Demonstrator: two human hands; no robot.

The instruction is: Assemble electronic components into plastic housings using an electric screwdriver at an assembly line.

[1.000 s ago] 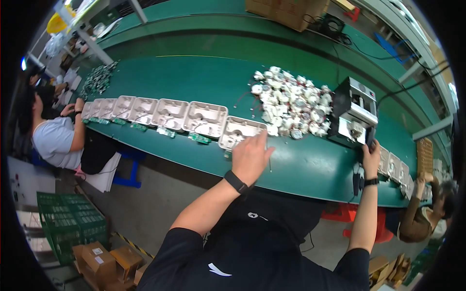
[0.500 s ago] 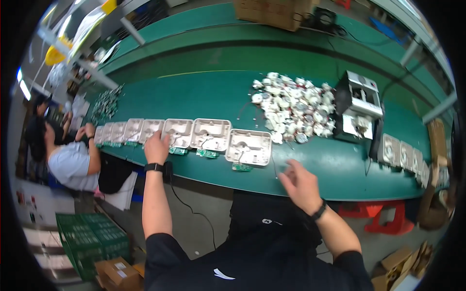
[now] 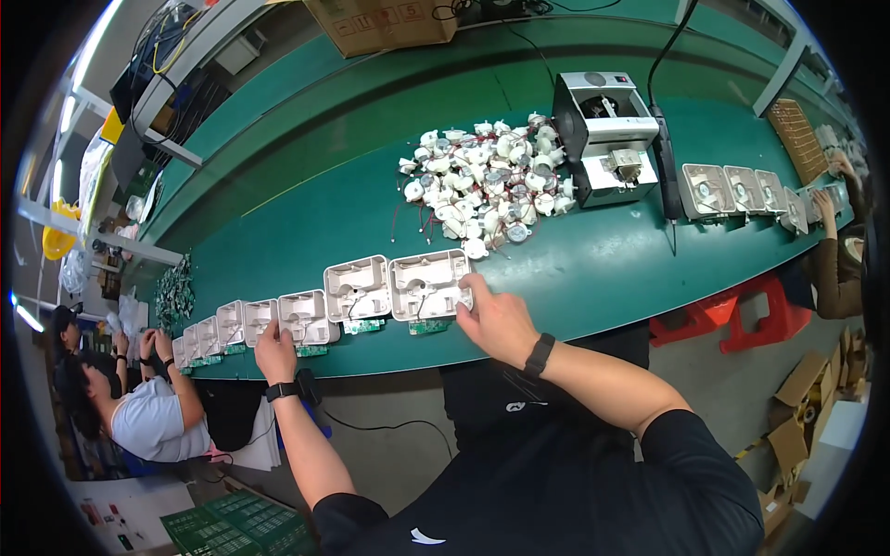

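Note:
A row of open white plastic housings runs leftward along the bench's near edge, with small green circuit boards on wires hanging at their front. My right hand (image 3: 499, 324) grips the right wall of the rightmost housing (image 3: 454, 269), thumb in front and fingers over the side. A second housing (image 3: 357, 287) stands close on its left. Farther left, my left hand (image 3: 275, 358) has its fingers closed on the front edge of a housing (image 3: 261, 317), beside another housing (image 3: 308, 315). A green circuit board (image 3: 429, 327) lies before the rightmost housing.
Behind the row lies a heap of white motor-like parts (image 3: 487, 181) with wires. A grey-black machine (image 3: 607, 139) and an upright black tool (image 3: 664, 167) stand right of it. More housings (image 3: 706, 193) sit farther right, near a co-worker's hand (image 3: 823, 206). Another person (image 3: 153, 422) works at left.
My right hand has come left from above the bench onto the rightmost housing. That housing now sits more in line with its neighbour. My view has shifted to the right.

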